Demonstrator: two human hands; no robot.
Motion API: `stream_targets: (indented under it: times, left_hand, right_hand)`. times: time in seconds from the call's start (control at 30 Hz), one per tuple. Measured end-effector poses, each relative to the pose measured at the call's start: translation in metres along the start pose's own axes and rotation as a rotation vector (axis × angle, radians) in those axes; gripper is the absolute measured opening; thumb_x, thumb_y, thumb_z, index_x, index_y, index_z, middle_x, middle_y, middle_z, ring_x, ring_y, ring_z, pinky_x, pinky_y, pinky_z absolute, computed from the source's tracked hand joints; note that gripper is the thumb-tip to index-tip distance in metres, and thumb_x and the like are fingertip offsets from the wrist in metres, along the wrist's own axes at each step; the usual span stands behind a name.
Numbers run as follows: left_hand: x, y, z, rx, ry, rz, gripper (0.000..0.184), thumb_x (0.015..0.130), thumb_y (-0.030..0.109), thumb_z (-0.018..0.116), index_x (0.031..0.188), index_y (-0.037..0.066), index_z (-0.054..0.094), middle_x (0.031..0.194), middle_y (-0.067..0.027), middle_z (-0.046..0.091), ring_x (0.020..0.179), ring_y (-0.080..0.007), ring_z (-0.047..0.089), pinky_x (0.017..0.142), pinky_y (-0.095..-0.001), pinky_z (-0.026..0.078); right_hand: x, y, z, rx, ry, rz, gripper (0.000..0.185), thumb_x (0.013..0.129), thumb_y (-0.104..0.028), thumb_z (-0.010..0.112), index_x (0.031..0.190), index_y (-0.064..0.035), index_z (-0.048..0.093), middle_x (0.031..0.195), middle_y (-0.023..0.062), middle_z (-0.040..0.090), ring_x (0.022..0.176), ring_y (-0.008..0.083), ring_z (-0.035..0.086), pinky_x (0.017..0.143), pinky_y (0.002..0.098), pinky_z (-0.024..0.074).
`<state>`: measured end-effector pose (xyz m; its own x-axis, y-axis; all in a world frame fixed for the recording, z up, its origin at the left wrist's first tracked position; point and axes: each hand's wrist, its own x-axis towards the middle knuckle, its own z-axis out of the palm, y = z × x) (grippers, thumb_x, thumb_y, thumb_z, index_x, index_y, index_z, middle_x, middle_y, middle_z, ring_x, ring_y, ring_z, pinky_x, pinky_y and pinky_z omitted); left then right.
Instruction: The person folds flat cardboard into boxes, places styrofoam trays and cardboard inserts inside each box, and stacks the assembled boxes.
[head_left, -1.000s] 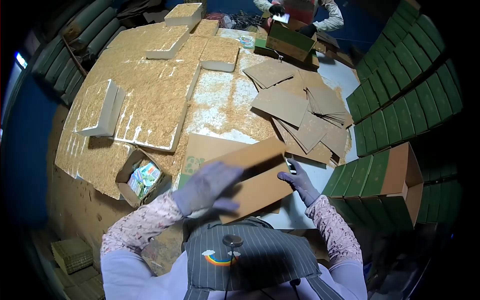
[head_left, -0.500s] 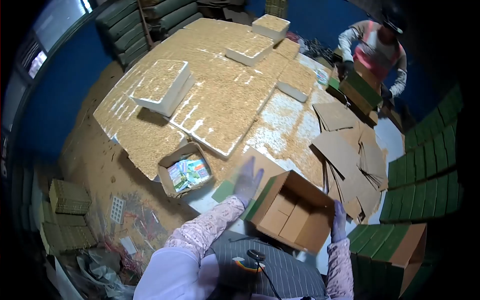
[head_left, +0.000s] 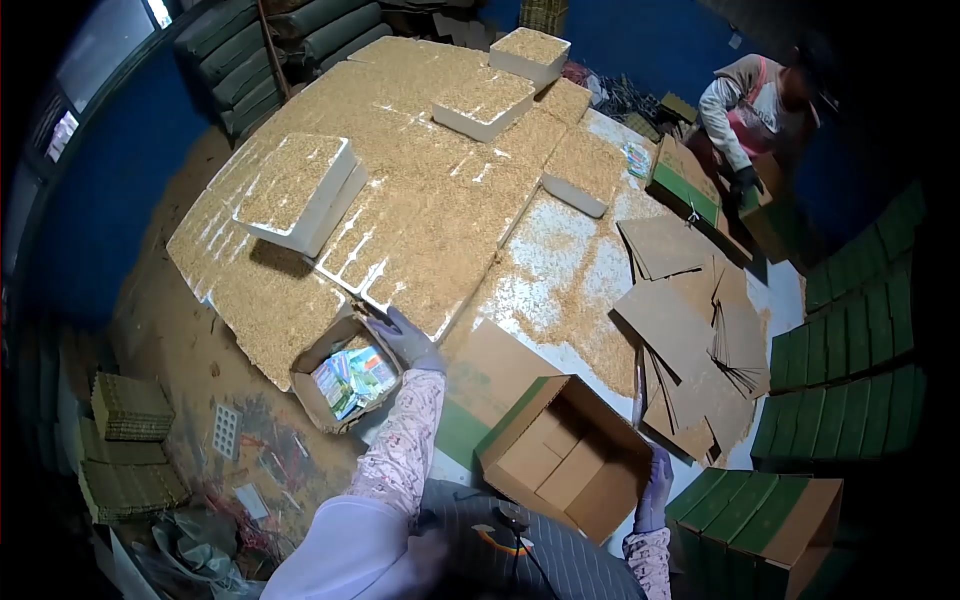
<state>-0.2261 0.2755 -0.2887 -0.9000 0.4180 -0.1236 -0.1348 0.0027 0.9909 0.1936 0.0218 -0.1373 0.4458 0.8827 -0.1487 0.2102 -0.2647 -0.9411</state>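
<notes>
My left hand (head_left: 408, 342), in a pale purple glove, is at the right rim of a small carton (head_left: 318, 401) of colourful packets (head_left: 355, 380). Its fingers reach over the rim, and whether they grip it is unclear. An open, empty cardboard box (head_left: 565, 455) with a green outer side stands before me, its opening facing up. My right hand (head_left: 655, 488), gloved alike, holds that box at its right side, fingers along the outer wall. A flat brown and green cardboard piece (head_left: 500, 375) lies left of the box.
Trays of brown granular material (head_left: 400, 190) cover the table's left part, with raised white trays (head_left: 300, 190) on them. Flat cardboard sheets (head_left: 665, 320) lie at the right. Green boxes (head_left: 840, 415) are stacked beyond. A co-worker (head_left: 760, 115) handles boxes at the back right.
The box has turned from its side to opening upward. My left hand has left it and moved left to the packet carton. The view has shifted, and the co-worker has moved a box to the right.
</notes>
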Motion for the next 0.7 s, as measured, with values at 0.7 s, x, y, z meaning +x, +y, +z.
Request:
stream_targets:
  times: [0.7]
  left_hand:
    - [-0.029,0.214,-0.097,0.515,-1.445,0.495,0.067,0.082,0.007,0.070,0.142,0.010,0.042,0.130,-0.0179,0.057,0.119,-0.0346,0.056,0.104,-0.0414,0.046]
  right_hand:
    - [0.023,0.002,0.002,0.047,-0.049,-0.047,0.035,0.100,-0.028,0.049,0.110,0.0021,0.064,0.101,0.0073,0.066,0.092,0.0150,0.061,0.084,0.0278,0.0484]
